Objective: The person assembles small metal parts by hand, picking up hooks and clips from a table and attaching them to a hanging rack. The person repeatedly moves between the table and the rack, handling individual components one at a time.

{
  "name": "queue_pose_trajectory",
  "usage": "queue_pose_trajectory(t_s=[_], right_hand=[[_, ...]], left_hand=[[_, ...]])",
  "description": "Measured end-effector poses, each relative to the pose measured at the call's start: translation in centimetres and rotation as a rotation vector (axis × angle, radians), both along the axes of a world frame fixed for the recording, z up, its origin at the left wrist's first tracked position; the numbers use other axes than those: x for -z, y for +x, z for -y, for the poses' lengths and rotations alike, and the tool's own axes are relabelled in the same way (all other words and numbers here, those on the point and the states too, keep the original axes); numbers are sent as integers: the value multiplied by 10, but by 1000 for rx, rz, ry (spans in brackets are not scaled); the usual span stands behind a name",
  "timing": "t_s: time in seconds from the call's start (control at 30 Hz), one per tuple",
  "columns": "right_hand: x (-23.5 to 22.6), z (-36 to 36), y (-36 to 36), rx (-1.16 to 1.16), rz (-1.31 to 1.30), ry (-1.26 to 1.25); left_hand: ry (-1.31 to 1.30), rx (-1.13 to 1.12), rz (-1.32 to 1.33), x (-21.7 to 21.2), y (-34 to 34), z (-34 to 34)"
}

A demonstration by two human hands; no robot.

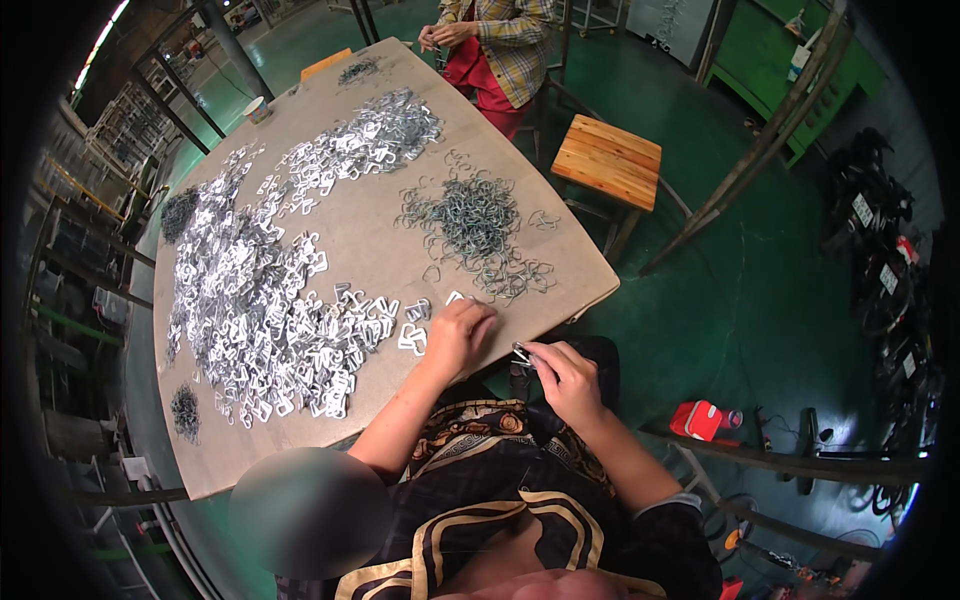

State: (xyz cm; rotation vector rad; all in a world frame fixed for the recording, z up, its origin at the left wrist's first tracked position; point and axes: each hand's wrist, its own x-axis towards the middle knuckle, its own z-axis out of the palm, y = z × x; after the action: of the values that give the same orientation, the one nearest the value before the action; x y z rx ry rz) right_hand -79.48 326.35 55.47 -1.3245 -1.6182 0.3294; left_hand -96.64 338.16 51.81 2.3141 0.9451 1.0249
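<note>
My left hand (460, 336) rests on the near edge of the table with its fingers curled; what they hold, if anything, is hidden. A flat silver metal buckle (455, 297) lies against its far side, and a few loose silver buckles (411, 338) lie to its left. Just off the table's edge, my right hand (568, 380) pinches a small metal buckle (521, 354) between thumb and fingers. A large spread of silver buckles (250, 300) covers the table's left side. Beyond my hands lies a heap of thin dark wire rings (476, 217).
The brown-topped table (390, 225) also bears smaller dark piles (185, 412) and a cup (257, 110). Across it stands a person in a plaid shirt (515, 45), hands together. A wooden stool (606, 162) stands at the right; a red-and-white box (697, 420) is at lower right.
</note>
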Motion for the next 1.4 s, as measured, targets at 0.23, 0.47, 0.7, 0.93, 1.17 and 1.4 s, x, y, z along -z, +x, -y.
queue_pose_trajectory(t_s=[0.23, 0.47, 0.7, 0.93, 1.17, 1.4], right_hand=[[2, 2, 0, 38, 31, 1], [11, -2, -5, 39, -11, -7], [18, -2, -9, 18, -44, -36], [24, 1, -8, 20, -47, -59], [24, 3, -7, 25, -54, -68], [26, 4, -5, 23, -61, -59]], left_hand=[[195, -61, -319, 31, 22, -45], [27, -49, -189, 25, 16, -49], [110, -259, -255, 20, -2, -28], [84, -82, -109, 19, 5, 2], [77, -125, -210, 19, 36, -17], [157, -35, -303, 35, 46, -40]])
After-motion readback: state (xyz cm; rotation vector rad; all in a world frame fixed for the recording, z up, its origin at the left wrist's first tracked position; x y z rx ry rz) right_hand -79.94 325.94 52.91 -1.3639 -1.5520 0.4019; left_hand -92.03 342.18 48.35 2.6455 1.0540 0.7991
